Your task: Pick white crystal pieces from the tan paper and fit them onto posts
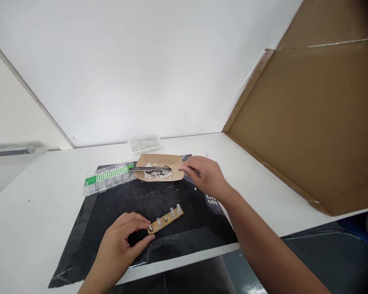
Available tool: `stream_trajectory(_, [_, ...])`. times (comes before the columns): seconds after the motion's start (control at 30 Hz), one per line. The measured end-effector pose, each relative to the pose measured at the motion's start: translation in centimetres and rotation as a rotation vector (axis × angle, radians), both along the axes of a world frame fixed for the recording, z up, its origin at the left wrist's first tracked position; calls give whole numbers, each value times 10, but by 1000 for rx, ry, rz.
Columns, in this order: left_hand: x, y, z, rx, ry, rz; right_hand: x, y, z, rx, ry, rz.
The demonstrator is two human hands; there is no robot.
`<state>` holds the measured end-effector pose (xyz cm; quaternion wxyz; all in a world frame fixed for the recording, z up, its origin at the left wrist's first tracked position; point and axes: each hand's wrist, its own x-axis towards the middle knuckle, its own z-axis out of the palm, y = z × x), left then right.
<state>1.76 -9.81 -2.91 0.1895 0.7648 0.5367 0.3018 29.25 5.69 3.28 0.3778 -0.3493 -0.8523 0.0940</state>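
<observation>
Between the thumb and fingers of my left hand [125, 237] is the near left end of a narrow tan strip [171, 217], which rests on the black mat. Several small translucent caps [178, 209] and a few small metal pieces [166, 219] stand upright along it. My right hand [205, 173] hovers at the right end of a brown cardboard tray [178, 173], its thumb and fingers pinched together. Whatever is in that pinch is too small to make out. White scraps [158, 175] lie in the tray, and a dark slim tool [150, 168] lies across it.
A clear compartment box with a green label [110, 178] lies left of the tray. Behind is a translucent white container [144, 143] against the wall. The black mat [110, 212] covers part of the white table [248, 192]. A large cardboard panel [309, 122] stands on the right.
</observation>
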Motion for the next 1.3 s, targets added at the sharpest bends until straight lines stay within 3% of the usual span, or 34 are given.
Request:
stream_trajectory(0.13, [1, 2, -1, 18, 0, 5, 44, -15, 1, -110, -180, -235])
stream_trajectory(0.27, [0, 4, -5, 34, -5, 37, 72, -28, -9, -168, -262, -308])
stream_trajectory(0.37, [0, 6, -9, 33, -4, 62, 78, -23, -11, -202, -302, -327])
stream_trajectory(0.47, [0, 6, -9, 25, 3, 57, 73, -6, -5, -264, -347, -288])
stream_trajectory(0.6, [0, 5, -8, 56, 12, 51, 48, 28, 6, -305, -271, -128])
stream_trajectory(0.7, [1, 3, -7, 62, 22, 66, 20, 52, 7, -248, -149, -64])
stream_trajectory(0.83, [0, 2, -5, 100, 22, 63, -5, 68, -2, -157, -207, -15])
stream_trajectory(1.0, [-1, 5, -5, 151, 22, 42, 6, 69, -24, -36, -233, -110])
stream_trajectory(1.17, [-4, 6, -5, 130, 23, 46, 27, 69, -38, -142, -90, -213])
stream_trajectory(1.3, [-4, 4, -3, 91, -16, 63, 27, 72, -39, -157, -146, -202])
